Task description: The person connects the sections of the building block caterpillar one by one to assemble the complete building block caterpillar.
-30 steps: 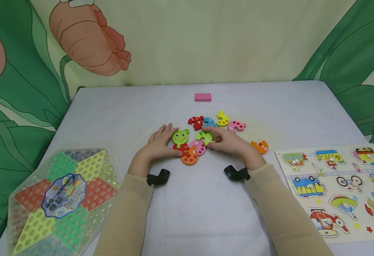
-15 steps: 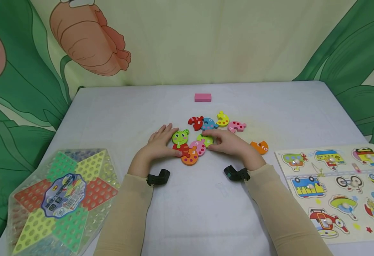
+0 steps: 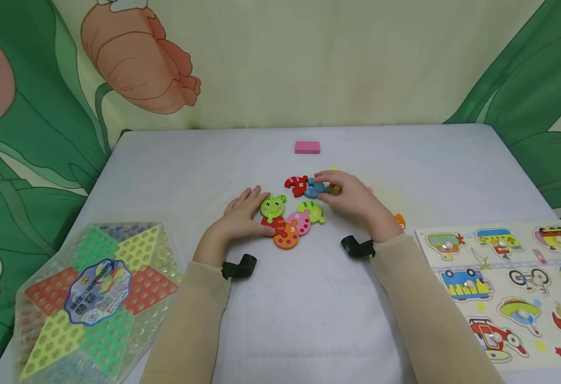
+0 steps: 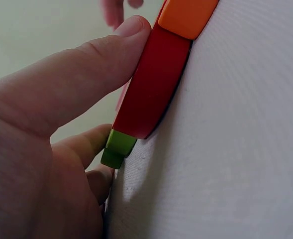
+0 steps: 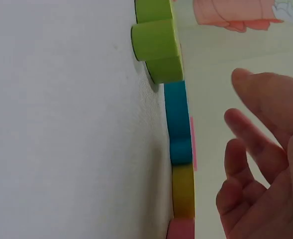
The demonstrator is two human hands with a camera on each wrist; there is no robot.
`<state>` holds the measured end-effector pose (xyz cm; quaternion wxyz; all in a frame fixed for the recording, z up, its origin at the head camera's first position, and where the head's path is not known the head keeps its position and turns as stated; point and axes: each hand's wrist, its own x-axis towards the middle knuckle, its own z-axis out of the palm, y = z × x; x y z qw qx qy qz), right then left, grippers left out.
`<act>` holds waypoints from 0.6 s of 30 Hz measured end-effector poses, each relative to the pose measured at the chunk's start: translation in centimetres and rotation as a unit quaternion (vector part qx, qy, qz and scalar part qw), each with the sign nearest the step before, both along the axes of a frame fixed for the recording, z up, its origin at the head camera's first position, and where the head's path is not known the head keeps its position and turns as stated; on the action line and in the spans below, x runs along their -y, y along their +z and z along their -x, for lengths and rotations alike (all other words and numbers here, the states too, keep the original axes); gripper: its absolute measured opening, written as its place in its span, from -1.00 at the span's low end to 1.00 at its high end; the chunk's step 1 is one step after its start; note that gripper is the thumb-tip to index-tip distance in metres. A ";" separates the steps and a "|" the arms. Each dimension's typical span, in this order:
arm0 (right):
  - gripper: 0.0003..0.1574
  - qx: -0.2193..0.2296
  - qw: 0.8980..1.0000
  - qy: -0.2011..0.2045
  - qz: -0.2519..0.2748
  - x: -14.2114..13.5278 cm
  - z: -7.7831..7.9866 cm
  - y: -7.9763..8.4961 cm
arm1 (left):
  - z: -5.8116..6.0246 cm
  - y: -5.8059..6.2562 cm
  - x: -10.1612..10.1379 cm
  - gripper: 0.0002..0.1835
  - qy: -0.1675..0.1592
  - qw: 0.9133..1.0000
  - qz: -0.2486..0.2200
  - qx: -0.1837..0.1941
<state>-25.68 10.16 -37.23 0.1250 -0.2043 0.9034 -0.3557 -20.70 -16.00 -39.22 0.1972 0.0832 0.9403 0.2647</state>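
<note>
Wooden caterpillar puzzle pieces form a linked curve: a green smiling head piece (image 3: 273, 207), a red piece (image 4: 153, 82), an orange piece (image 3: 286, 236) marked 3, a pink piece (image 3: 300, 223) marked 4 and a light green piece (image 3: 311, 212). My left hand (image 3: 242, 216) lies alongside the head with fingers spread, its thumb resting on the red piece. My right hand (image 3: 349, 200) hovers over the farther pieces, fingers parted and holding nothing. Under its fingertips lies a blue piece (image 5: 178, 122); a yellow piece (image 5: 183, 191) is partly hidden by the hand.
A red piece marked 8 (image 3: 297, 186) touches the blue one. An orange piece (image 3: 400, 221) shows past the right wrist. Farther back lies a pink block (image 3: 307, 147). A bagged star-patterned game board (image 3: 97, 298) lies left, a vehicle peg puzzle (image 3: 496, 288) right.
My right hand has left the light green piece and moved up and right, over the blue and yellow pieces. The left hand stays in place. The head view has shifted slightly.
</note>
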 end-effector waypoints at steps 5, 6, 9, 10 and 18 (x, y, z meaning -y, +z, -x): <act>-0.55 -0.008 0.998 0.026 -0.057 0.1 0.8 -0.9 | -0.4 -0.3 -0.2 -0.01 -0.004 1.000 -0.004 0.004; -0.55 -0.012 0.997 0.026 -0.070 0.0 0.8 -1.1 | -0.4 -0.4 -0.3 -0.02 -0.007 1.000 -0.006 0.004; -0.52 -0.016 0.994 0.025 -0.109 -0.4 0.4 -1.0 | -0.2 -0.6 -0.8 -0.02 -0.014 1.000 -0.012 0.003; -0.52 -0.019 0.992 0.024 -0.120 -0.5 0.3 -1.0 | -0.1 -0.6 -1.0 -0.02 -0.015 1.000 -0.012 0.002; -0.63 -0.019 0.987 0.017 -0.161 -0.6 0.0 -0.6 | 0.3 -0.6 -1.6 -0.02 -0.019 1.000 -0.009 -0.002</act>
